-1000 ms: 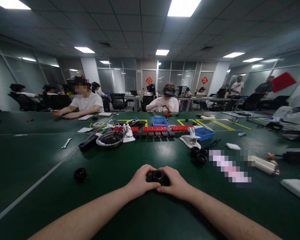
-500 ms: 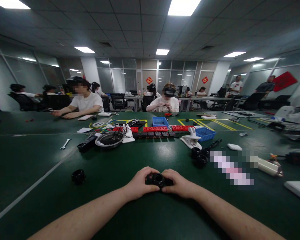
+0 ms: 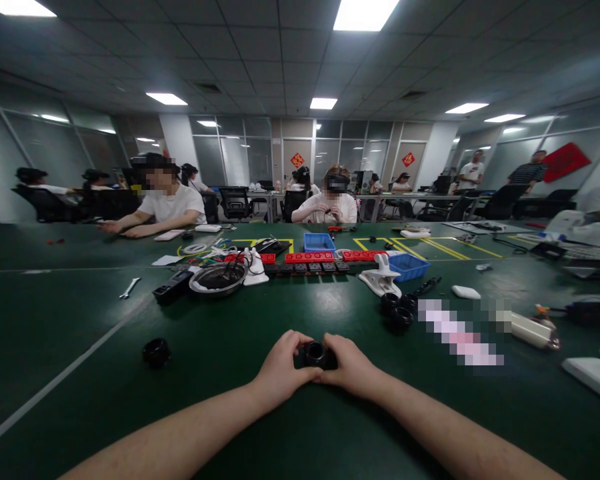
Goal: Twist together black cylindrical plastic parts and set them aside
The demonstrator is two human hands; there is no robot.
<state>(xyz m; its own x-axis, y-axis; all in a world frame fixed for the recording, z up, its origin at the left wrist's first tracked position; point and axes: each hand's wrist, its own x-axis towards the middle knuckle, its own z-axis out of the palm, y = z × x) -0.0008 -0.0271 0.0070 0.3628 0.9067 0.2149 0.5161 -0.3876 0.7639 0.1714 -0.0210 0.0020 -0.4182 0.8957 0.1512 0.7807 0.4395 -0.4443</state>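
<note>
Green counter [image 3: 105,400] fills the view, a white line running across it on the left, ceiling lights glowing over a busy room. Front and centre, both hands meet over one small black round part [image 3: 315,354]: the left hand [image 3: 280,368] curls around its left side, the right hand [image 3: 353,367] closes on its right side, thumbs touching below it. The part sits low over the counter between the fingers, its open hole facing up toward the camera. Off to the left, well apart, a similar black ring [image 3: 156,351] lies alone on the counter. Ahead and to the right, a cluster of black rings [image 3: 399,308] sits near a white clamp [image 3: 381,278] and a blue bin [image 3: 407,267]. Further back, a metal bowl [image 3: 217,278] holds cables, beside a row of red blocks [image 3: 310,257]. Across the counter, a person in white [image 3: 167,203] leans on folded arms; another seated person [image 3: 327,207] works with both hands raised.
</note>
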